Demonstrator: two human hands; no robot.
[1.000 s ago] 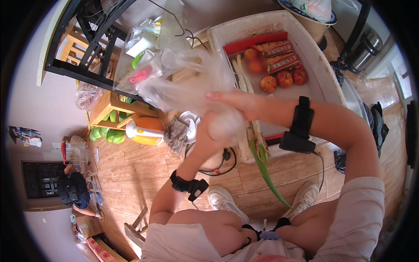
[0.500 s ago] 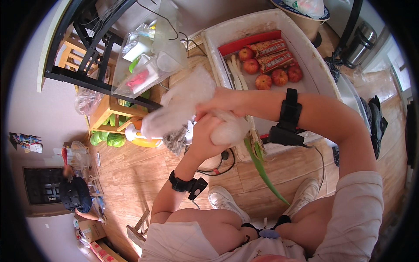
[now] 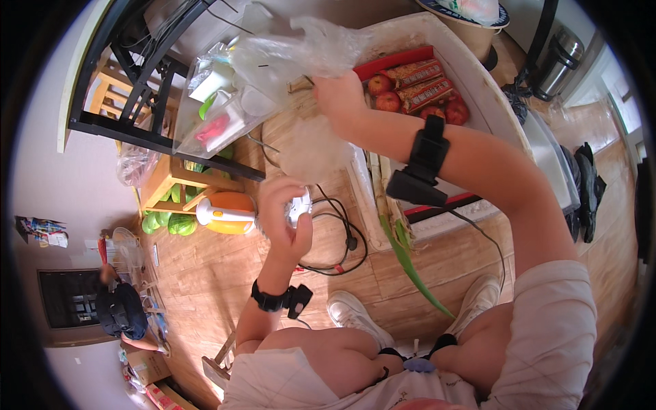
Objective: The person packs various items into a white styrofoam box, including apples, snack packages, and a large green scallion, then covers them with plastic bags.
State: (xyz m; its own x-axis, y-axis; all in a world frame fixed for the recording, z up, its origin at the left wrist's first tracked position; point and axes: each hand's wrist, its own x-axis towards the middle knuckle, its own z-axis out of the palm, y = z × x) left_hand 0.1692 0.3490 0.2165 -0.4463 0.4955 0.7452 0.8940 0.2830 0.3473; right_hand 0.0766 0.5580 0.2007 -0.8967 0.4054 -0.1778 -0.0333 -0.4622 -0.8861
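- Raised since earlier: right hand (image 3: 339, 96), fingers closed on clear plastic bag (image 3: 301, 51), above white tray (image 3: 502, 119) edge.
- Left hand (image 3: 283, 219): fingers curled around small white object (image 3: 301, 205), over open wooden floor (image 3: 225, 287).

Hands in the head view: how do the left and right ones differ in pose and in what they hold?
The right hand is raised toward the white tray and grips a clear plastic bag; the left hand sits lower, nearer the body, closed around a small whitish object that I cannot identify. The right arm stretches out; the left is bent upright. Both arms wear black wrist straps.
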